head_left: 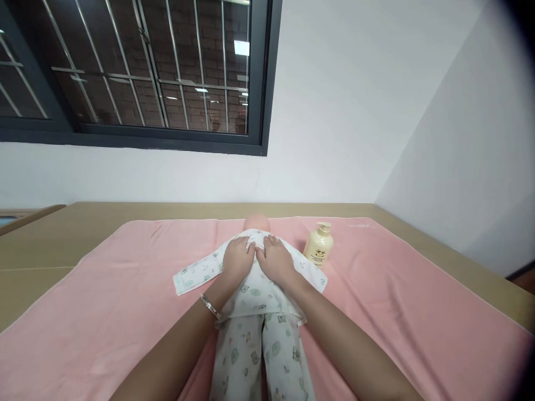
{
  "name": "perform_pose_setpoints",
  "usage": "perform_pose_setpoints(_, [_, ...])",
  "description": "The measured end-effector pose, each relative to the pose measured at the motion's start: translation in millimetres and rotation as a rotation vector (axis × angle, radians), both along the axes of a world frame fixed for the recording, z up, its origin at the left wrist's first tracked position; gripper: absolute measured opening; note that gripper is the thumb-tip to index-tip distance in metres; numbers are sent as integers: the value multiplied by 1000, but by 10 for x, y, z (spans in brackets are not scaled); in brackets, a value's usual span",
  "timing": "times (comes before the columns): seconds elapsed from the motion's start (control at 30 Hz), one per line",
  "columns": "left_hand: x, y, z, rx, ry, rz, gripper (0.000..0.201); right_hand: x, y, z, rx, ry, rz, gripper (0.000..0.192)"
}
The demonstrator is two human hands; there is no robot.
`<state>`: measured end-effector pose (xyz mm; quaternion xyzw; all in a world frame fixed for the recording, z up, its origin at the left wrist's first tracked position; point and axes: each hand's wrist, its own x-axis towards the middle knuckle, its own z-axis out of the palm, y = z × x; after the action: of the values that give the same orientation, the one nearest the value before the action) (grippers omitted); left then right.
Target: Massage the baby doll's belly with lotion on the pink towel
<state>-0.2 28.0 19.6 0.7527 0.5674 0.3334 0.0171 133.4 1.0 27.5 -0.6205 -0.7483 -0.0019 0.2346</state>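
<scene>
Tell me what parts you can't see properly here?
Head view:
- Doll chest: covered by left hand and right hand.
- Doll's feet: cut off by the bottom edge.
- Bottle label: too small to read.
- Doll's face: turned away, hidden behind the clothes.

White walls meet a dark-framed barred window above a tan table.

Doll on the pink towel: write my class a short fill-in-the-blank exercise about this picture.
1. Both hands, the left hand and the right hand, rest on the doll's ____.
2. The cream pump bottle stands to the doll's ____ in the picture.
3. The towel under the doll is ____.
4. A bracelet circles the ____ wrist.

Missing words: chest; right; pink; left
</scene>
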Motion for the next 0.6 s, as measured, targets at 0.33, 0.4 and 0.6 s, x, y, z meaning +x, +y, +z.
perform_pose_setpoints(0.33, [98, -177, 54, 94, 179, 161, 34, 244, 233, -28, -53, 77, 172, 53])
perform_pose_setpoints(0.4, [74, -111, 19, 77, 130, 127, 34, 229, 204, -14, -37, 49, 164, 52])
perform_pose_setpoints(0.6, [-24, 83, -85, 21, 23, -34, 41, -43, -52, 27, 56, -114, -5, 43])
